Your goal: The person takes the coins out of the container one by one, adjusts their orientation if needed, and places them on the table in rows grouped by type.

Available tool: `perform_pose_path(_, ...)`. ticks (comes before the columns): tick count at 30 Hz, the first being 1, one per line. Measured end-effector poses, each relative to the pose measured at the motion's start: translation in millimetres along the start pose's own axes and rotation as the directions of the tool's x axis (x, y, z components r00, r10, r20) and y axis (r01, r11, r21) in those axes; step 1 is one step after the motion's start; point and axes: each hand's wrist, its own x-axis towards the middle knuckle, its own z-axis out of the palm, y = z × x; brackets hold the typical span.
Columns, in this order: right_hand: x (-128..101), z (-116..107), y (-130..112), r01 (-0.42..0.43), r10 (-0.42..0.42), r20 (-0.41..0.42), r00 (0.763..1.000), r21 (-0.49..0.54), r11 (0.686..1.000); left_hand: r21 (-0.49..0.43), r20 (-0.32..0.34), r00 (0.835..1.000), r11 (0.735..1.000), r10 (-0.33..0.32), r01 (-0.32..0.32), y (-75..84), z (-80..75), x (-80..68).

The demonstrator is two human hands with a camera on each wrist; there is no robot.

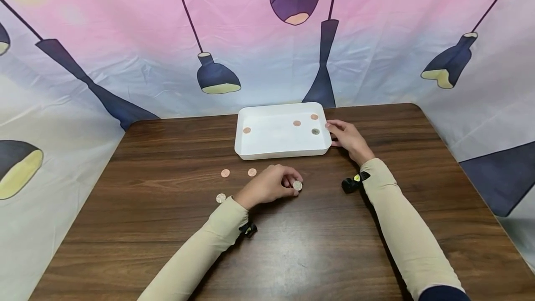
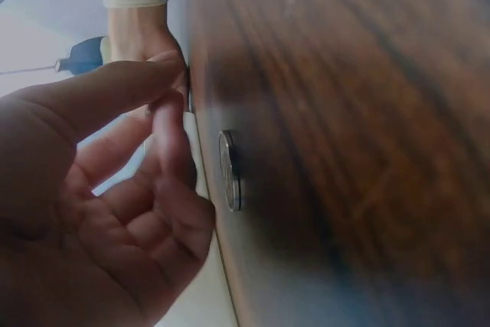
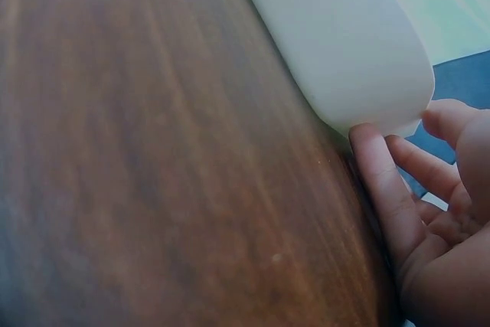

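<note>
My left hand (image 1: 271,185) is low over the table with its thumb and fingers curved about a silver coin (image 1: 297,185). The left wrist view shows the coin (image 2: 230,170) almost edge-on at the tabletop, just below the bent fingers (image 2: 187,216), with the thumb stretched above and past it. A white tray (image 1: 282,154) stands at the back of the table. At the tray's right end, my right hand (image 1: 351,140) holds the edge, one digit at the rim and a finger (image 3: 383,189) against the outer wall. Copper coins (image 1: 296,123) and a darker coin (image 1: 315,131) lie inside the tray.
Left of my left hand, two copper coins (image 1: 225,173) (image 1: 252,172) and a paler coin (image 1: 220,198) lie on the brown wooden table (image 1: 138,226). A printed cloth (image 1: 267,50) hangs right behind the tray. Small black devices (image 1: 350,185) are strapped at both wrists.
</note>
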Motion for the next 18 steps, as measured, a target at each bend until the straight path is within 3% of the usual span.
perform_pose_path(7, 0.3, -1.8, 1.9, 0.005, -0.005, 0.006, 1.000, 0.010, 1.000, 0.126, 0.026, 0.999, 0.991, 0.033, -0.036, 2.5, 5.4, 8.4)
perform_pose_path(18, 1.8, -2.0, 1.8, 0.004, -0.004, 0.002, 1.000, -0.002, 1.000, 0.134, 0.037, 0.999, 0.991, -0.012, 0.007, 5.8, 6.7, 8.6)
